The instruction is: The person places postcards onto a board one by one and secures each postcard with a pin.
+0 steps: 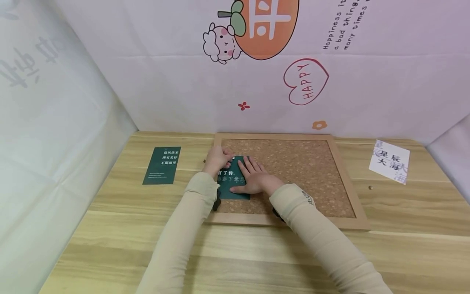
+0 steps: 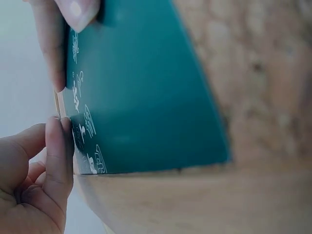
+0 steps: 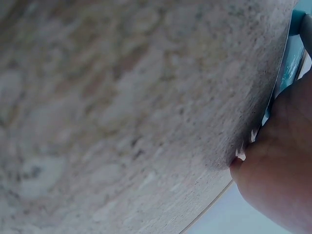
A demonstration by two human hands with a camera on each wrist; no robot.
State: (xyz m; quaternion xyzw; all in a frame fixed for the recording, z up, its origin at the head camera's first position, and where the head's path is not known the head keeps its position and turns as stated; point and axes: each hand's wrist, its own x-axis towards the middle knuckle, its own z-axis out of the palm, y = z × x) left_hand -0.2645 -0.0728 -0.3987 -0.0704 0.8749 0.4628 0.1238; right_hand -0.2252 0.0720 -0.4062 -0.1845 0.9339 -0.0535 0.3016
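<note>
A dark green card (image 1: 236,195) with white lettering lies on the left part of a wood-framed cork board (image 1: 304,171). My right hand (image 1: 255,179) rests flat on the card with its fingers spread. At the card's top edge, my left hand (image 1: 217,158) has thumb and index finger pinched together on a small bright thumbtack (image 1: 233,158), mostly hidden by the fingertips. The left wrist view shows the pinching fingers against the lettered green card (image 2: 141,97). In the right wrist view, the right hand (image 3: 278,161) lies at the cork surface.
Another green card (image 1: 161,165) lies on the wooden table (image 1: 121,232) left of the board. To the right are a white card (image 1: 389,161) with dark characters and a small brass tack (image 1: 371,188). A second tack (image 1: 204,161) sits beside the frame's left edge.
</note>
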